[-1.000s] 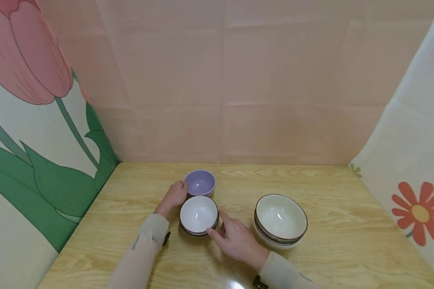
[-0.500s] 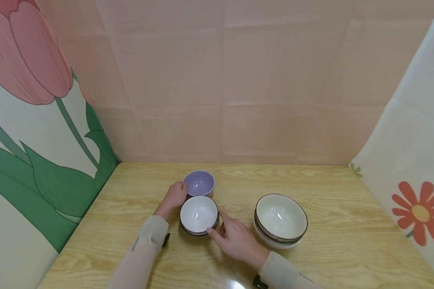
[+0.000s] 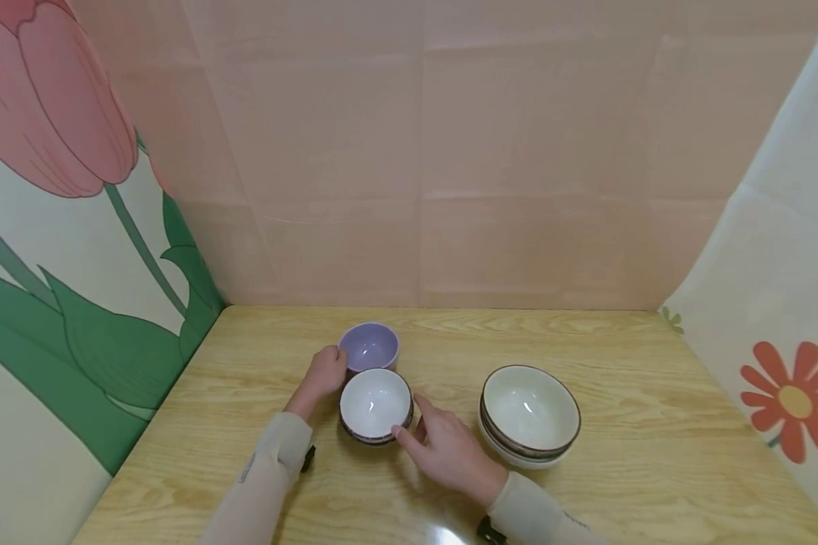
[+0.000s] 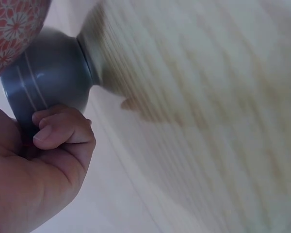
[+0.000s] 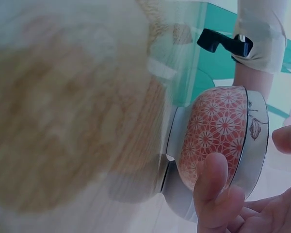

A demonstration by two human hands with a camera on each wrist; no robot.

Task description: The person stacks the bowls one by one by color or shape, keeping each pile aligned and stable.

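The purple bowl [image 3: 369, 348] stands behind the small white-lined bowls. My left hand [image 3: 327, 371] pinches its left rim; in the left wrist view the fingers [image 4: 63, 131] curl at the rim, and the bowl [image 4: 58, 68] looks grey-blue with two pale lines. The small bowls [image 3: 376, 405] look nested, white inside; the right wrist view shows a red floral-patterned side [image 5: 218, 121] and a pale upper band. Beside their right edge is my right hand [image 3: 450, 454], thumb and index finger spread at the rim. Whether every fingertip touches cannot be told.
To the right stands a stack of larger cream bowls [image 3: 530, 412] with dark rims. All bowls stand on a wood-grain table [image 3: 654, 424]. A pink cloth [image 3: 450, 151] hangs behind it, with flower-printed cloths at both sides.
The purple bowl has slid slightly left and toward me with the left hand. My right hand has stayed almost still beside the small bowls.
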